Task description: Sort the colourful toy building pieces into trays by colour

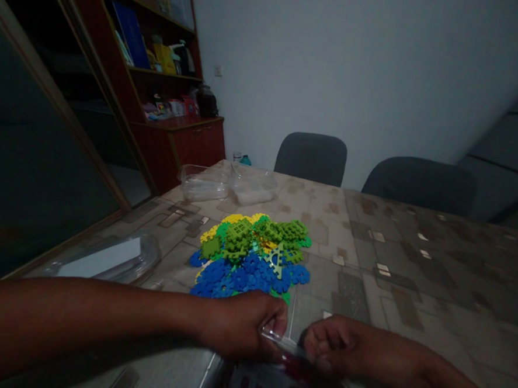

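Left hand (pixel 253 328) pinches the likely light, slick, clear red-marked plastic package (pixel 253 387) by its rim (pixel 276 337), the surest hold; whether right hand (pixel 341 344) grips is unclear.

No lettering can be read, the pale marks (pixel 258 387) on the dark package (pixel 293 386) being blurred

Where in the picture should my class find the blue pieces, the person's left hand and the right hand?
Blue pieces (pixel 246 277): head view, middle of their pile.
Left hand (pixel 244 326): head view, back of the hand.
Right hand (pixel 336 342): head view, middle of the hand.
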A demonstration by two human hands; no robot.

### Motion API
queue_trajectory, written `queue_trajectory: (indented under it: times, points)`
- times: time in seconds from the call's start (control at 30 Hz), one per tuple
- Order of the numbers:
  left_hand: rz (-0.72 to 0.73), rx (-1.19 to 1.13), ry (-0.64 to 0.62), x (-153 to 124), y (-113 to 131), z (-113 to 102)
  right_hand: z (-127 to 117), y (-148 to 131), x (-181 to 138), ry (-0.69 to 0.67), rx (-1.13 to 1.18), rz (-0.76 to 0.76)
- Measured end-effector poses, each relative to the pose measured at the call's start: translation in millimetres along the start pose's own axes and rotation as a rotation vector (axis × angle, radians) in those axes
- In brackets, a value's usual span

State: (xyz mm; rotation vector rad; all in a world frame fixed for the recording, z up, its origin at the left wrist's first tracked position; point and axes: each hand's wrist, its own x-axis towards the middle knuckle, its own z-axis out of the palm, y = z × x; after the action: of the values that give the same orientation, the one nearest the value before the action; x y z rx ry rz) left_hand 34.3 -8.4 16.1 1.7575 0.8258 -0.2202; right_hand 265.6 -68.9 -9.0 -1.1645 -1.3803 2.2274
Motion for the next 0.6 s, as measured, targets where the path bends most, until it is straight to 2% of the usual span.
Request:
queue_trajectory:
  times: [0.23, 0.33, 0.43, 0.53, 0.6]
  points:
    - [0.006, 0.054, -0.015, -2, -2, -3, -5, 5, -13, -0.035, 0.025, 0.117]
    - [-0.002, 0.052, -0.030, -4, -4, -5, 1, 6, -15, 0.003, -0.004, 0.128]
    - [-0.025, 0.000, -0.113, 1, -1, -3, 10, 4, -13, 0.027, -0.059, 0.089]
    - [-0.100, 0.021, -0.211, 12, 6, 3, 17, 0, -7, 0.043, -0.071, -0.016]
    - [-0.104, -0.014, -0.200, 20, 9, 7, 18, -1, -4, 0.120, -0.020, -0.074]
